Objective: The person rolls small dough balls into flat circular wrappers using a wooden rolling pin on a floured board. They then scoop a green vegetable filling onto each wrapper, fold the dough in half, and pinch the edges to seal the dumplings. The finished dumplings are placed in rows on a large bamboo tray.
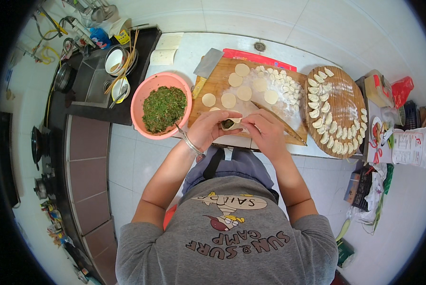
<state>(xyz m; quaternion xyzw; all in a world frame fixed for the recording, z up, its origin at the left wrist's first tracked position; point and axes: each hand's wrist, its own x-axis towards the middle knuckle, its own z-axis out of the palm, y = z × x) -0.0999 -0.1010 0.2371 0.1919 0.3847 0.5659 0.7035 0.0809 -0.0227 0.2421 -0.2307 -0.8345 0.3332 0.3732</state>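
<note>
- As we scan from the far left, there's a dark stove top with a pot [61, 76], then a sink [94, 80] stacked with white bowls [115, 59] and some chopsticks [123, 64] poking out.
- Next over we've got a pink bowl [139, 102] full of chopped green filling [164, 108], sitting right beside the wooden cutting board [213, 85].
- A cleaver [207, 64] lies on the board's upper left corner, and there's a red flat thing [260, 59] peeking out behind the board.
- On the board we see round dough wrappers [244, 92], a floury heap of small dough pieces [284, 85], and a thin rolling pin [277, 121] lying diagonal near the right hand.
- Nothing really blocks our hands; they sit over the board's front edge.
- Left hand [208, 128], bracelet on the wrist, is curled around the dumpling [231, 123], cradling it from the left.
- The dumpling sits right between both hands, green filling still showing at its open seam.
- Right hand [265, 130] has its fingers pinched shut on the dumpling's right edge.
- Further right, a round wooden tray [339, 95] holds finished dumplings [317, 95] lined along its rim.
- Far right it's clutter: bottles, bags and packets.
</note>
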